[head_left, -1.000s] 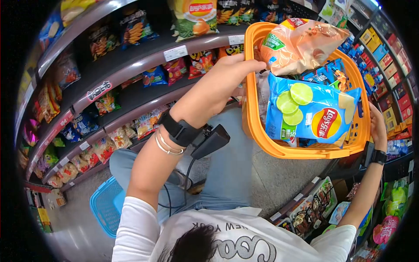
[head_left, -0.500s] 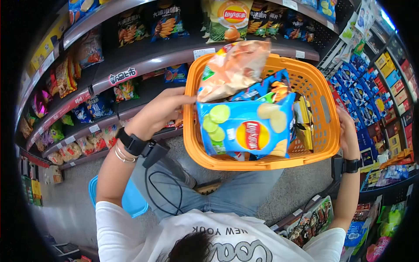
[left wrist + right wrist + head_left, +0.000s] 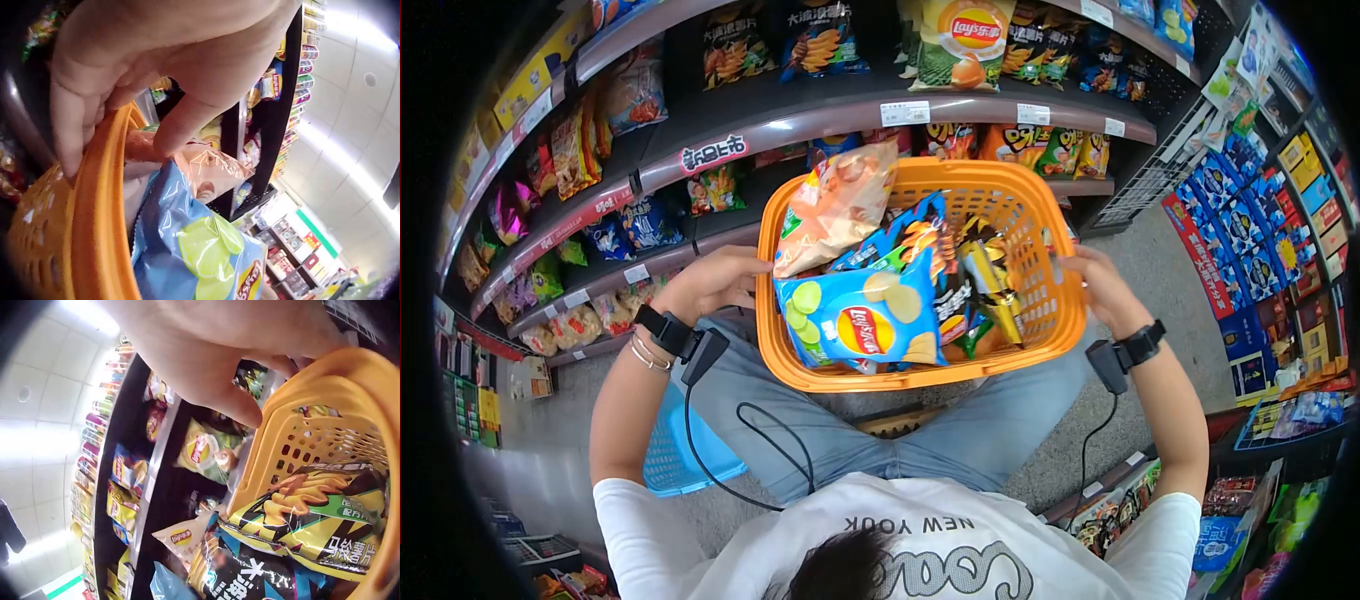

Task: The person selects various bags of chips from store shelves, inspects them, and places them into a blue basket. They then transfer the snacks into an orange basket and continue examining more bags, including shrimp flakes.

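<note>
An orange plastic basket (image 3: 920, 380) is held level over the person's lap. At its left rim the left hand (image 3: 710, 280) grips the edge, fingers outside and thumb inside, as the left wrist view shows. On the opposite side the right hand (image 3: 1103, 285) holds the right rim, its thumb (image 3: 240, 406) at the rim's edge. Inside, a blue Lay's chip bag (image 3: 860, 320) with lime slices lies at front left. A peach-coloured Lay's bag (image 3: 840, 205) leans on the left wall behind it. Blue-and-black (image 3: 250, 572) and yellow-and-black chip bags (image 3: 306, 515) fill the middle and right.
Curved shelves (image 3: 780, 130) of snack bags run across the front and left. A blue basket (image 3: 680, 450) stands on the floor by the person's left side. Boxed goods (image 3: 1310, 230) line the right, and more snacks (image 3: 1120, 505) sit low at right behind.
The orange basket has come from the upper right to the front of the body, lower and more level, both hands staying on its rims. The bags at its right have come into sight.
</note>
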